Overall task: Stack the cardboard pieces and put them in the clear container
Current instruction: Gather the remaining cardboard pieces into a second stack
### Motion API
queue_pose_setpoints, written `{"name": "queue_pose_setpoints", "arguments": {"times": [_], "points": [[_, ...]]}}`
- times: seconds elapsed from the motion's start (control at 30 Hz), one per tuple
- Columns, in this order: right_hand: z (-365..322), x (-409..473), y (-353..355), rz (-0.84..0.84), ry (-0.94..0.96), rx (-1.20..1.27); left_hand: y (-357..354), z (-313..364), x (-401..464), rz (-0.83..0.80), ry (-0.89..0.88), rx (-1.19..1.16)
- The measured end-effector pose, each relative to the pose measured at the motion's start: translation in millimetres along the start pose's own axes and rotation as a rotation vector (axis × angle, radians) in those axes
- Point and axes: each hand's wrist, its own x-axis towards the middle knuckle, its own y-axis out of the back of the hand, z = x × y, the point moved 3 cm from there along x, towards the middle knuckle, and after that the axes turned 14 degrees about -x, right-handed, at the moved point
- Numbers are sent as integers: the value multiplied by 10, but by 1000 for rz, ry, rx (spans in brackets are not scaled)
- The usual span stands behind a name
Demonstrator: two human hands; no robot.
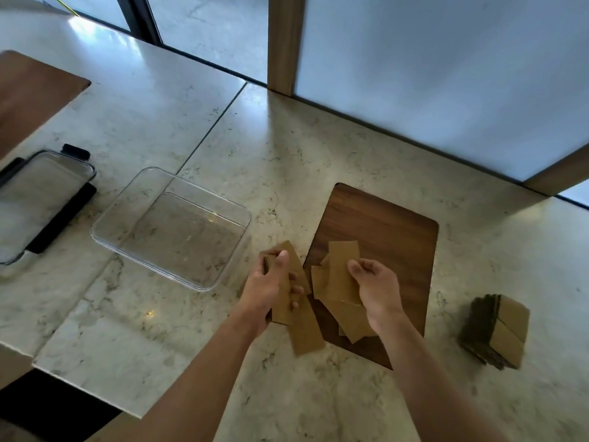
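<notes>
Two hands work over the marble surface: my left hand (271, 287) has its fingers (294, 290) clamped on a few brown cardboard strips (298, 317), while my right hand (376, 287) pinches a flat cardboard piece (338, 272) from the loose pile on the dark wooden board (389, 231). I see the clear rectangular plastic container (170, 226) empty toward the left edge.

a single view is given, taken from a wide-angle camera worn on the head and aimed forward and steeply down over a marble counter (134, 314). both forearms are seen entering from the lower edge, so the near counter is held close. a window wall (446, 74) is caught along the top, and straight lines are bent toward the frame edges
</notes>
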Motion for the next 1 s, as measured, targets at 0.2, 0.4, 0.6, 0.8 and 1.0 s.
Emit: {"name": "queue_pose_setpoints", "arguments": {"times": [0.2,0.4,0.6,0.8,1.0], "points": [[-55,-411,-540,-105,208,-199,86,-102,-64,8,9,143],[-315,-138,-933,9,402,-880,604,42,-149,131,-4,-77],[-517,5,-909,94,394,-455,649,64,-235,141,-76,-4],[-436,-169,-655,-9,183,-21,497,38,-247,116,-95,13],[-33,-543,-988,-98,399,-374,685,-167,-315,206,15,-64]]}}
